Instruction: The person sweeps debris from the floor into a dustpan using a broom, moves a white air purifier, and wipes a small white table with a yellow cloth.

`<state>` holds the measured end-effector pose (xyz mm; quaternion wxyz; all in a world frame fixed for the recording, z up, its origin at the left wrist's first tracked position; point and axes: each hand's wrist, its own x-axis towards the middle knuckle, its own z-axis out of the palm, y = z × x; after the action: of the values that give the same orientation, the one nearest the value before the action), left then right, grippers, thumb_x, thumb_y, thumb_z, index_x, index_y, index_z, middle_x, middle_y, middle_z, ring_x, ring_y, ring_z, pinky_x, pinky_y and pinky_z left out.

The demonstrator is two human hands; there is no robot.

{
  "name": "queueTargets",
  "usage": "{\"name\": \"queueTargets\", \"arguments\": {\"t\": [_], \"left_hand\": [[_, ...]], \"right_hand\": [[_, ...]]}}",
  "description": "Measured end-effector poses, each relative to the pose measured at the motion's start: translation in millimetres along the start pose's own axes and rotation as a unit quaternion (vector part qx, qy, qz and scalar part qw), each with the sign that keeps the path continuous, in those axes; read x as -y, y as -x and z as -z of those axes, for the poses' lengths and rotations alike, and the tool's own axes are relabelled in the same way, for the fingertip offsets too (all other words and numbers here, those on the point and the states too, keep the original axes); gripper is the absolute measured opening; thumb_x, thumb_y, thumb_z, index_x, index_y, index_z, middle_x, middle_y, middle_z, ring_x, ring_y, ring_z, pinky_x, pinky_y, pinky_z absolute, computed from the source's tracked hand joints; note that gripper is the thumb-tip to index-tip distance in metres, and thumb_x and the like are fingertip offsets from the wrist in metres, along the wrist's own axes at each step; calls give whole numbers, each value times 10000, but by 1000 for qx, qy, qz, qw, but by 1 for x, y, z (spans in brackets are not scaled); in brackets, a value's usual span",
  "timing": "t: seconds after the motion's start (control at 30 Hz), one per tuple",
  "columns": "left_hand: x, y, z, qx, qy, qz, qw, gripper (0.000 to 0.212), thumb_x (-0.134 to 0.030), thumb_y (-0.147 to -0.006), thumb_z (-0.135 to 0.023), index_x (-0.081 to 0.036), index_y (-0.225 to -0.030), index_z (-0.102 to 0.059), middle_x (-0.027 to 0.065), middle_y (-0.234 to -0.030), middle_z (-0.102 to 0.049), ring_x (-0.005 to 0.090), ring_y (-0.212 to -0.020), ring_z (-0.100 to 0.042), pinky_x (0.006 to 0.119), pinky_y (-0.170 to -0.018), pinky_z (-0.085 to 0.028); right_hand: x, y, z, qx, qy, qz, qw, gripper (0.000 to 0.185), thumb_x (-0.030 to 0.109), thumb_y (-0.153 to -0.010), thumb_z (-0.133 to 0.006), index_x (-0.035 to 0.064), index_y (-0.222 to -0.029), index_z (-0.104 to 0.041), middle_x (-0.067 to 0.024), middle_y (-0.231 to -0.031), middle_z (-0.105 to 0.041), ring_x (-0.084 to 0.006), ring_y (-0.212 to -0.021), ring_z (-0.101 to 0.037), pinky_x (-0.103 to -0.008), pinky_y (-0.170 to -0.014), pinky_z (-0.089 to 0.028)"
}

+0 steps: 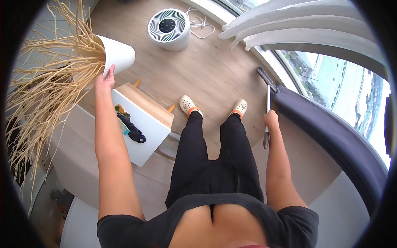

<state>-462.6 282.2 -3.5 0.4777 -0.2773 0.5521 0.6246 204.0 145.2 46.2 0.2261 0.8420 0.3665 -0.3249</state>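
Observation:
My left hand (106, 81) grips the rim of a white tapered pot (121, 55), its fingers along the rim's near edge. Many dry, pale bare branches (59, 69) spread out of the pot to the left. My right hand (271, 120) is closed around the white handle of a brush-like tool (268, 97) with a dark grip end. Its long dark head (267, 80) is near the floor by the window wall; whether it touches the floor I cannot tell.
A white air purifier (169, 29) with a loose white cable (203, 24) stands on the wood floor. Beside my left arm, a white-topped nightstand (149, 124) bears a dark eye mask (131, 128). White curtains (297, 34) and a dark fabric panel (325, 127) hang by the window.

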Motion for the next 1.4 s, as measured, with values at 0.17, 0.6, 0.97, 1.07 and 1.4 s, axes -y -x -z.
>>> {"name": "queueTargets", "arguments": {"t": [0.17, 0.6, 0.97, 1.07, 1.4], "left_hand": [[43, -3, -18, 8, 27, 48, 998, 361, -110, -934, -379, 135, -1189, -452, 308, -1224, -465, 426, -1079, -533, 344, -775, -579], [17, -23, 7, -16, 21, 66, 997, 386, -127, -941, -317, 109, -1218, -446, 300, -1185, -496, 430, -1077, -534, 356, -777, -576], [14, -35, 8, 0, 53, 85, 995, 377, -88, -940, -291, 136, -1213, -421, 332, -1213, -457, 428, -1087, -528, 366, -791, -573], [6, -32, 16, 9, 40, 77, 996, 376, -76, -940, -285, 136, -1223, -414, 331, -1226, -447, 416, -1100, -523, 363, -802, -569], [21, -31, 2, 18, 44, 101, 994, 357, -77, -951, -288, 146, -1187, -436, 308, -1162, -511, 415, -1043, -561, 339, -776, -576]], "right_hand": [[36, -78, 20, -3, 171, 100, 980, 206, 59, -746, -516, -67, -846, -644, -246, -829, -648, -344, -784, -660, -377, -687, -532], [205, 46, 10, 60, -281, 174, 942, 471, 100, -824, -526, -27, -1271, -445, -81, -628, -534, -161, -456, -513, -311, -400, -430], [151, 76, -9, 19, -185, 103, 977, 529, 137, -863, -507, 24, -1361, -366, -32, -611, -485, -120, -443, -482, -285, -375, -414], [127, 99, -28, 113, -320, 3, 941, 317, 118, -878, -483, 6, -1174, -486, -30, -605, -486, -105, -433, -462, -266, -351, -385], [268, 137, -77, 292, -345, 43, 891, 142, 75, -886, -459, -11, -998, -466, -25, -636, -443, -83, -458, -409, -217, -367, -353]]}}
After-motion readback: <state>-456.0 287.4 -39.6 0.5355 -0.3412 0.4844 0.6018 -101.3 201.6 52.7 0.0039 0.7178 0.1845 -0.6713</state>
